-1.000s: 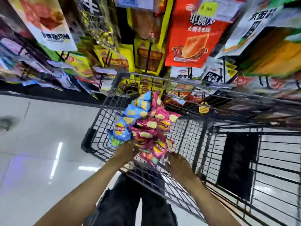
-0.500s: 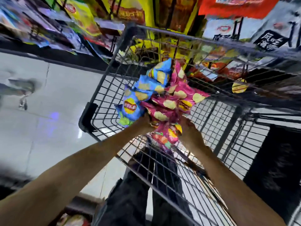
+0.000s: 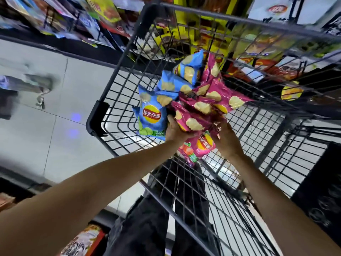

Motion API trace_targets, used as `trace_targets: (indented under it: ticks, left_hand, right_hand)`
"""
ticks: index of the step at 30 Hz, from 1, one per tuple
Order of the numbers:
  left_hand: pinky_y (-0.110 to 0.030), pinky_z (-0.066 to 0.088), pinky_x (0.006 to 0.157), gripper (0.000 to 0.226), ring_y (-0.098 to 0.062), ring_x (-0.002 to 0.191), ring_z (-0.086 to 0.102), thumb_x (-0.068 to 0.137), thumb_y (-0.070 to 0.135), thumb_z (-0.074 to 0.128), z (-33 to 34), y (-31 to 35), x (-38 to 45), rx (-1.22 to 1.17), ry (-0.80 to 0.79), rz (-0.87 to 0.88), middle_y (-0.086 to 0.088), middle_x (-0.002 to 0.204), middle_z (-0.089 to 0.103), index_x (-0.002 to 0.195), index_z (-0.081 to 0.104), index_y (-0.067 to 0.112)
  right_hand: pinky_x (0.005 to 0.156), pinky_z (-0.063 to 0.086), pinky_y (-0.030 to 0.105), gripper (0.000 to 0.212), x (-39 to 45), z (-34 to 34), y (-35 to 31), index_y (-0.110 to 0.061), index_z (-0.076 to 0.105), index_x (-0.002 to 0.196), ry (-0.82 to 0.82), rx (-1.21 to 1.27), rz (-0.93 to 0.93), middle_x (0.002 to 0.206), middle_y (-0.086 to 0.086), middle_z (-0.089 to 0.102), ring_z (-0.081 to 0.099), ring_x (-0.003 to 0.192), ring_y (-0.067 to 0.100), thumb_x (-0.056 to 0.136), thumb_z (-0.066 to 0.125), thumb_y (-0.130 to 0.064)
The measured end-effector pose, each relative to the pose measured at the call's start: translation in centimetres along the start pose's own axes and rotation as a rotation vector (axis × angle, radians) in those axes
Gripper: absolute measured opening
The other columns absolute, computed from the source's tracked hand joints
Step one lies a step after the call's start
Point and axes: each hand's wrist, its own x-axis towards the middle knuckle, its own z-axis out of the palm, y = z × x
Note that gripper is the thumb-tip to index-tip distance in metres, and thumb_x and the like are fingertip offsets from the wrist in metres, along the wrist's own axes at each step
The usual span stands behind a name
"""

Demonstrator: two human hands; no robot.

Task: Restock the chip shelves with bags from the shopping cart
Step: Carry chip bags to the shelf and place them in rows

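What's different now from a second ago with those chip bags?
Both hands have closed in on the bundle: the left hand and right hand now grip the blue chip bags and pink chip bags more tightly. The bundle stays over the shopping cart, none shelved.

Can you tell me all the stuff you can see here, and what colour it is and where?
blue chip bags: at least three, blue with yellow chips, bunched on the left side of the armful over the cart
pink chip bags: several, exact count unclear, pink with yellow chips, on the right side of the armful
shopping cart: one, black wire, in the middle of the view under the bags
yellow bag: one, seen through the cart's wire on the right
shelf snacks: many, mixed colours, blurred, along the top
floor: pale grey tiles, on the left
dark trousers: one pair, seen through the cart at the bottom
left hand: one, grips the bags from below
right hand: one, grips the pink bags from below
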Motion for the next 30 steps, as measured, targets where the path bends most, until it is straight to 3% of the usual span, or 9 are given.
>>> trace_targets:
  ticks: [5, 7, 9, 12, 17, 21, 26, 28, 30]
  left_hand:
    - [-0.039, 0.048, 0.097, 0.105, -0.027, 0.12, 0.056, 0.057, 0.045, 0.092, -2.5, 3.2, -3.4, -0.005, -0.016, 0.205, -0.002, 0.132, 0.058, 0.138, 0.03, 0.02]
    - [-0.04, 0.049, 0.096, 0.096, -0.022, 0.12, 0.057, 0.059, 0.055, 0.087, -4.0, 4.4, -4.8, 0.044, -0.063, 0.306, 0.002, 0.129, 0.059, 0.134, 0.032, 0.029]
    - [-0.044, 0.05, 0.095, 0.102, -0.022, 0.12, 0.057, 0.054, 0.072, 0.077, -5.8, 5.5, -5.9, 0.124, -0.076, 0.349, 0.003, 0.129, 0.06, 0.136, 0.03, 0.033]
    - [-0.042, 0.048, 0.098, 0.115, -0.019, 0.123, 0.055, 0.053, 0.081, 0.071, -8.8, 7.0, -6.3, 0.211, -0.024, 0.354, 0.006, 0.136, 0.056, 0.147, 0.025, 0.033]
    - [-0.04, 0.049, 0.085, 0.089, -0.022, 0.114, 0.057, 0.066, 0.061, 0.08, -13.2, 8.2, -5.1, 0.326, 0.21, 0.382, 0.005, 0.128, 0.054, 0.138, 0.04, 0.029]
    - [-0.05, 0.05, 0.09, 0.099, -0.027, 0.122, 0.053, 0.063, 0.07, 0.075, -14.0, 7.1, -2.4, 0.364, 0.268, 0.298, 0.001, 0.134, 0.051, 0.142, 0.03, 0.031]
    - [-0.052, 0.046, 0.098, 0.116, -0.03, 0.123, 0.054, 0.047, 0.086, 0.063, -12.4, 6.9, 0.9, 0.263, 0.217, 0.188, 0.001, 0.136, 0.055, 0.143, 0.025, 0.033]
    - [-0.05, 0.048, 0.099, 0.125, -0.027, 0.12, 0.058, 0.044, 0.083, 0.075, -11.8, 6.0, 2.3, 0.073, 0.151, 0.207, -0.002, 0.134, 0.057, 0.144, 0.02, 0.032]
    - [-0.046, 0.047, 0.104, 0.132, -0.02, 0.121, 0.058, 0.05, 0.062, 0.089, -11.3, 5.2, 3.3, -0.061, 0.063, 0.2, -0.004, 0.135, 0.056, 0.149, 0.009, 0.025]
  right_hand:
    - [0.08, 0.057, 0.042, 0.055, -0.9, -0.8, 0.2, -0.014, 0.031, 0.144, -0.019, 0.066, -0.005, 0.133, 0.011, 0.055, 0.062, 0.111, 0.029, 0.098, 0.057, -0.03]
    - [0.079, 0.057, 0.041, 0.055, -0.7, -1.1, 0.0, -0.016, 0.034, 0.141, -0.009, 0.112, -0.033, 0.13, 0.008, 0.057, 0.063, 0.111, 0.027, 0.096, 0.059, -0.034]
    - [0.082, 0.056, 0.04, 0.054, -0.1, -1.4, -0.7, -0.018, 0.04, 0.137, -0.01, 0.189, -0.091, 0.128, 0.005, 0.058, 0.061, 0.114, 0.024, 0.093, 0.062, -0.039]
    - [0.09, 0.052, 0.04, 0.075, 1.7, -1.5, -2.1, -0.015, 0.044, 0.135, -0.014, 0.283, -0.121, 0.126, 0.007, 0.06, 0.061, 0.114, 0.025, 0.08, 0.064, -0.062]
    - [0.104, 0.046, 0.046, 0.107, 4.7, 1.3, -2.4, -0.014, 0.027, 0.15, -0.043, 0.289, -0.058, 0.144, 0.015, 0.045, 0.048, 0.13, 0.03, 0.066, 0.086, -0.043]
    - [0.101, 0.046, 0.052, 0.114, 4.9, 3.7, -2.7, -0.006, 0.025, 0.152, 0.088, 0.231, -0.006, 0.146, 0.022, 0.037, 0.04, 0.133, 0.039, 0.064, 0.092, -0.029]
    - [0.089, 0.051, 0.05, 0.112, 4.4, 4.1, -3.7, -0.008, 0.035, 0.148, 0.224, 0.157, 0.014, 0.141, 0.019, 0.046, 0.049, 0.125, 0.04, 0.063, 0.081, -0.063]
    - [0.084, 0.051, 0.047, 0.111, 3.9, 3.5, -3.7, -0.009, 0.038, 0.145, 0.237, 0.154, 0.021, 0.137, 0.016, 0.053, 0.056, 0.118, 0.04, 0.06, 0.069, -0.074]
    - [0.08, 0.05, 0.043, 0.102, 3.4, 2.7, -3.6, -0.01, 0.043, 0.14, 0.237, 0.144, 0.036, 0.128, 0.014, 0.062, 0.061, 0.11, 0.039, 0.062, 0.073, -0.069]
